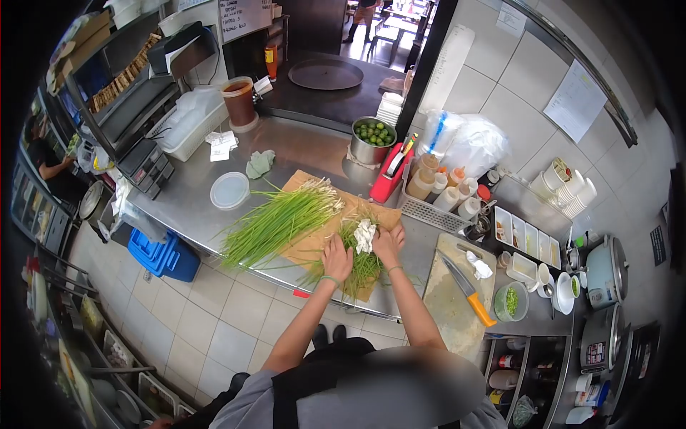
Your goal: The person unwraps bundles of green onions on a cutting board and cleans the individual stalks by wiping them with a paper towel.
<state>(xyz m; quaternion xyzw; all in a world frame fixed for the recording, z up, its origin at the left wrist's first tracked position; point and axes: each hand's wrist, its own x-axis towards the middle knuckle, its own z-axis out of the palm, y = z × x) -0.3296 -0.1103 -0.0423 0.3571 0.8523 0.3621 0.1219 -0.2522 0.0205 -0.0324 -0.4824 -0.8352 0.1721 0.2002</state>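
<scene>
Brown paper [291, 247] lies on the steel counter, with a large bunch of long green onions [275, 222] across its left part. A smaller heap of green trimmings [366, 270] rests at its right, topped by a crumpled white cloth or paper [364, 235]. My left hand [337, 259] lies on the left side of this heap, fingers spread. On the right side, my right hand [389, 245] touches the heap beside the white piece, fingers bent; whether it grips any greens is not clear.
Right of the paper, a cutting board [446, 304] holds an orange-handled knife [468, 292]. Behind stand a sauce bottle basket [436, 211], a red knife holder [389, 179] and a pot of limes [373, 146]. A round lid [229, 191] lies left.
</scene>
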